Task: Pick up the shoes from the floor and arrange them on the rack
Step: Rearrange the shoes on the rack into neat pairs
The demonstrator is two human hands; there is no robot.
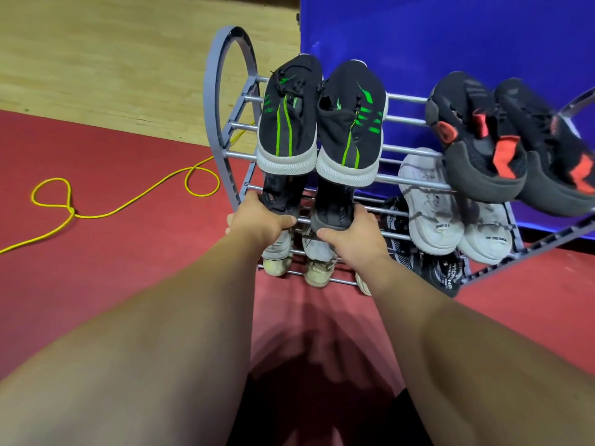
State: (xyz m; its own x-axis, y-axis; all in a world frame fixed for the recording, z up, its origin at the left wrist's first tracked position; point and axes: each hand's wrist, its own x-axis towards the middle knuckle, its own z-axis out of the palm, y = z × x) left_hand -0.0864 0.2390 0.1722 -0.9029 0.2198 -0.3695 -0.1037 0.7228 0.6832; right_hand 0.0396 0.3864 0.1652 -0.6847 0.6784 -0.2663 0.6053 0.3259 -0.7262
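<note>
A grey tiered shoe rack (225, 91) stands against a blue wall. On its middle tier, left side, my left hand (257, 220) grips the heel of one dark grey shoe (280, 194) and my right hand (351, 233) grips the heel of its partner (331, 204). Both shoes point toe-first into the rack. Above them on the top tier sits a black pair with green stripes (289, 117). A black and red pair (483, 140) fills the top right. White sneakers (431, 204) rest on the middle right. Beige shoes (315, 268) and black patterned shoes (444, 275) occupy the bottom tier.
A yellow cord (128, 201) loops over the red floor mat (96, 252) left of the rack. Wooden flooring (112, 59) lies beyond. The blue wall panel (450, 37) stands right behind the rack. My shadow falls on the mat below my arms.
</note>
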